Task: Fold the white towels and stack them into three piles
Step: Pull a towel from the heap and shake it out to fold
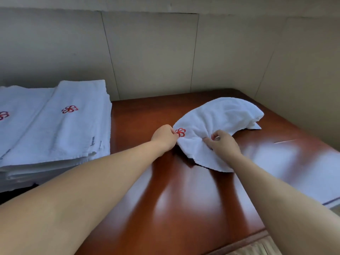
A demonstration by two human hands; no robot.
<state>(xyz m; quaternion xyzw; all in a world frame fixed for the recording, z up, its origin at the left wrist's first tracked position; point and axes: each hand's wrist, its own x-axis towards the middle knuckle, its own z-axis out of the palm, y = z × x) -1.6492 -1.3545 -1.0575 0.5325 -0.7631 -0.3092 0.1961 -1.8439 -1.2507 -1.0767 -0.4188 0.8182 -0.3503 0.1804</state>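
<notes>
Left hand (164,136) and right hand (223,142) each pinch crumpled white towel (219,122) on wooden table (184,199); folded towel stacks (60,122) far left.

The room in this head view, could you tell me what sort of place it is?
Probably a hotel or spa linen area: stacks of folded white towels bearing one red embroidered logo, on a polished wooden table against a padded wall.

The single head-worn view looks forward and down, close over a wooden table (184,199) against a panelled wall (147,52).
</notes>
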